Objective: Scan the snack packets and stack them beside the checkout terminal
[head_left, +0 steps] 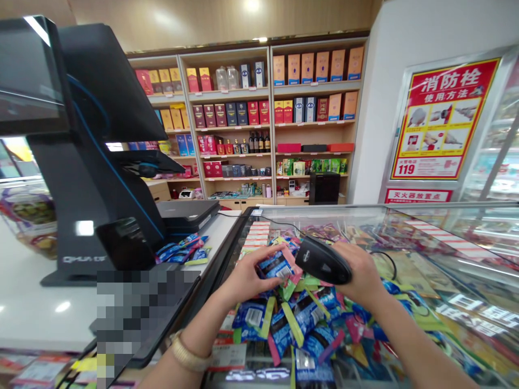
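A small blue snack packet with a pink edge and a printed barcode is pinched between the thumb and fingers of my left hand. My right hand is wrapped round a black barcode scanner, whose head points left, close beside the packet. Beneath both hands, a loose pile of similar blue packets with green and pink edges lies on the glass counter. Further packets are heaped on the white counter to the left.
A black checkout terminal stands at left, with a keyboard before it, partly pixelated. The scanner's cable runs across the glass. Shelves of boxed bottles line the back wall. A red fire-hydrant sign hangs at right.
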